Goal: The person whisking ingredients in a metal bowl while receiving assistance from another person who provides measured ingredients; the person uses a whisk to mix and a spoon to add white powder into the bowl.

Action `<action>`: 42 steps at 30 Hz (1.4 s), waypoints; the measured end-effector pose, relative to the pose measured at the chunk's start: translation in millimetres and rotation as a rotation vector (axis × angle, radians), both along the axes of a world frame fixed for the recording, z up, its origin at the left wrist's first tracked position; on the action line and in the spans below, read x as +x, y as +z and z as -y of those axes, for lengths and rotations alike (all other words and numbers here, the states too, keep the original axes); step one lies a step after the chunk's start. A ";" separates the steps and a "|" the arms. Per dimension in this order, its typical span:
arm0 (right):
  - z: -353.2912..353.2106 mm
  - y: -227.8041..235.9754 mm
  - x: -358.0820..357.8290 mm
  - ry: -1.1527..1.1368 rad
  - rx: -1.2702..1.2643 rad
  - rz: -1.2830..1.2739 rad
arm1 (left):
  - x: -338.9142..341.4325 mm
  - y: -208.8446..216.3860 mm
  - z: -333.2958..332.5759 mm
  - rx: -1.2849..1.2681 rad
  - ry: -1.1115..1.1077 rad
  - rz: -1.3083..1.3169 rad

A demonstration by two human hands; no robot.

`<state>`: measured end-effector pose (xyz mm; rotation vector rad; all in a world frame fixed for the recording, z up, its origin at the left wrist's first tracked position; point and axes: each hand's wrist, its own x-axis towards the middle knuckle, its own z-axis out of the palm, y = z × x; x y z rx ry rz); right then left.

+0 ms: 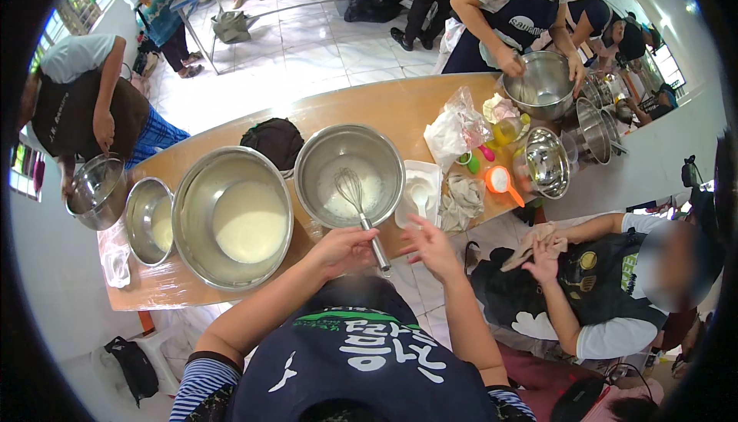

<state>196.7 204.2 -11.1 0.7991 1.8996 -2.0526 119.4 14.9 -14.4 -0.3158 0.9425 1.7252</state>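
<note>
The person's left hand (344, 249) is closing its fingers (361, 239) around the steel handle of a wire balloon whisk (360, 211), whose wire head is resting inside a round stainless-steel mixing bowl (384, 153) holding a thin layer of white batter. This bowl is sitting near the middle of the long wooden worktop (400, 103), just at twelve o'clock from the hands. The right hand (430, 247) is hovering at three o'clock of the whisk handle with its fingers (416, 233) spread open and gripping nothing; whether a fingertip is brushing the handle cannot be told. A larger stainless-steel bowl (192, 230) with a pool of cream-coloured batter is lying at nine o'clock of the whisk bowl, almost touching it, and a smaller steel bowl (138, 214) is standing farther out on the same side. A white rectangular plastic tray (421, 190) is lying at three o'clock of the whisk bowl, with a crumpled grey cloth (463, 197) just beyond it. An orange measuring scoop (500, 181) with white powder is lying past the cloth, beside a shiny upturned steel bowl (546, 162). At one o'clock, another person in a dark apron is working with both hands in a deep steel bowl (544, 84).
</note>
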 end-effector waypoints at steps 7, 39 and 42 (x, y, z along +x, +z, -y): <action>27.1 -7.2 -18.9 0.311 0.106 -0.068 | 4.7 -34.0 12.6 -0.225 0.000 -0.269; 3.5 36.8 -68.8 0.818 1.251 -0.122 | 49.8 -34.3 119.1 0.096 1.134 0.016; 17.7 46.4 -94.6 0.761 1.275 -0.373 | 49.3 -31.8 135.1 0.035 1.151 0.077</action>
